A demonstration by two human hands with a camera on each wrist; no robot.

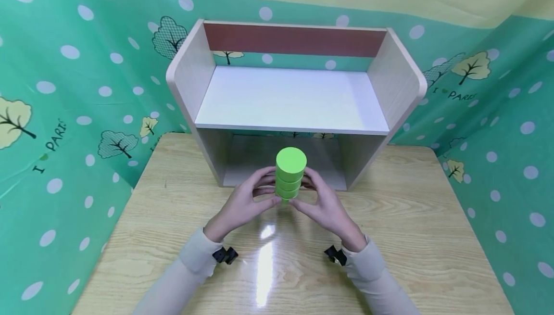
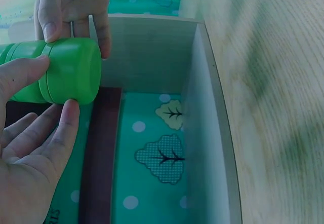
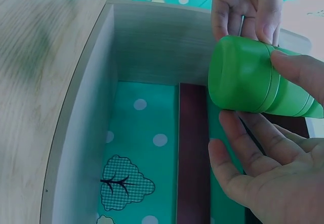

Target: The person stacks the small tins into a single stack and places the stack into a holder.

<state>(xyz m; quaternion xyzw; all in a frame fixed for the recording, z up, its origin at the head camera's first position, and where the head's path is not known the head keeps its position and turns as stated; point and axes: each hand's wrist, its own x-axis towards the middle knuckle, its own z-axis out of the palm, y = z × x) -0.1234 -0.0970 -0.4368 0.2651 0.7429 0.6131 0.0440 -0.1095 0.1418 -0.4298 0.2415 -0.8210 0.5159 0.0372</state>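
Observation:
A bright green cylinder [image 1: 291, 162] with ringed grooves round its side stands upright in the head view, its flat round top towards me. From the left, my left hand [image 1: 242, 204] holds it between thumb and fingers. My right hand [image 1: 325, 209] grips it the same way from the opposite side. In the left wrist view the smooth rounded end of the green cylinder [image 2: 76, 72] shows, with thumbs on the near side and fingers behind. The right wrist view has the green cylinder [image 3: 243, 74] tapering towards its other end.
Just beyond the hands stands a two-level shelf unit [image 1: 294, 98] with pale side panels and a brown back strip. It rests on a wooden table [image 1: 415, 228]. A green dotted curtain [image 1: 56, 89] hangs behind and on both sides.

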